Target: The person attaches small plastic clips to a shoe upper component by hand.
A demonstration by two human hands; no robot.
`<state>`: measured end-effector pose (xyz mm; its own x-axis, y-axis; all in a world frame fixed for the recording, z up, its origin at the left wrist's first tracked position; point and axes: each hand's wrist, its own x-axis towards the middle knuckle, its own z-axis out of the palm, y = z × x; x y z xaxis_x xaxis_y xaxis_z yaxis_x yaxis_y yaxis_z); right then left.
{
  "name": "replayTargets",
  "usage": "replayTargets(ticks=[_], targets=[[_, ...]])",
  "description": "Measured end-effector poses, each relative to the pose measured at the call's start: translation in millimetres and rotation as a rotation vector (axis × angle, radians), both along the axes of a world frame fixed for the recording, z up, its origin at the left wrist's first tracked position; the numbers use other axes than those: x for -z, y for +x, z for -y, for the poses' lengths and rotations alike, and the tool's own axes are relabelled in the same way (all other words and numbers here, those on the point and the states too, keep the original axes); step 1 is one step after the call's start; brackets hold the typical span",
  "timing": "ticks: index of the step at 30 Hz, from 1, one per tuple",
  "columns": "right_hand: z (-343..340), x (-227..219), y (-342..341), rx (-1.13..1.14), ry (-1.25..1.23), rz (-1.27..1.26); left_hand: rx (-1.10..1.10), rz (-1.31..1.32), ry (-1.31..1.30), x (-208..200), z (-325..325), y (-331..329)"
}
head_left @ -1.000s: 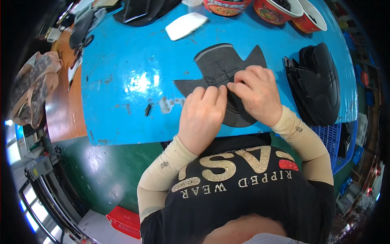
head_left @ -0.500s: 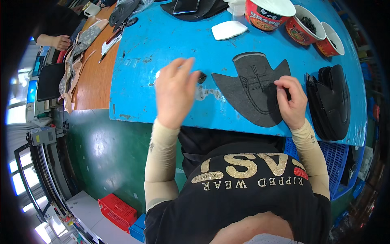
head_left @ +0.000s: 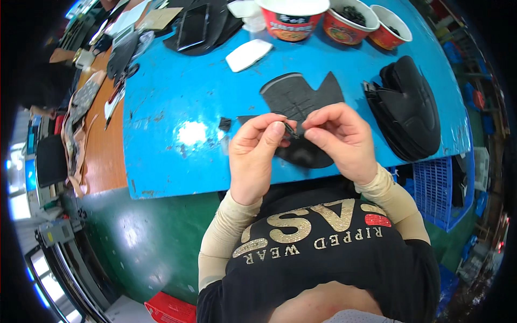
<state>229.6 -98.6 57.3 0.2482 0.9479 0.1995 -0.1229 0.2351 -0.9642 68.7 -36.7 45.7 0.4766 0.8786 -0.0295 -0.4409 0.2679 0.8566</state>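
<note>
Between the fingertips of my left hand is a small black piece, too small to name more closely. My right hand is close beside it, thumb and fingers pinched together; whatever they hold, if anything, is too small to make out. Under both hands lies a flat black shoe-upper piece with stitched lines on it, partly hidden by my fingers. A little black square rests on the blue table, left of my left hand.
At right stands a stack of black upper pieces. Red paper bowls, two showing black bits, line the far side near a white pad. A phone lies on black pieces. Scissors lie at left; a blue crate is below.
My hands have come together over the black upper piece, the left moving right and the right moving left. The small black piece now shows in my left fingers. The whole view has shifted.
</note>
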Motion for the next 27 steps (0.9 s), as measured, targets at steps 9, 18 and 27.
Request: replayTargets(ticks=[9,18,27], targets=[[16,4,11,0.034,-0.214,-0.046,-0.041,-0.104,0.232,14,15,28],[20,7,9,0.118,-0.115,0.197,-0.076,-0.16,0.307,18,16,33],[18,16,17,0.05,-0.262,-0.076,-0.026,-0.185,0.254,19,19,32]])
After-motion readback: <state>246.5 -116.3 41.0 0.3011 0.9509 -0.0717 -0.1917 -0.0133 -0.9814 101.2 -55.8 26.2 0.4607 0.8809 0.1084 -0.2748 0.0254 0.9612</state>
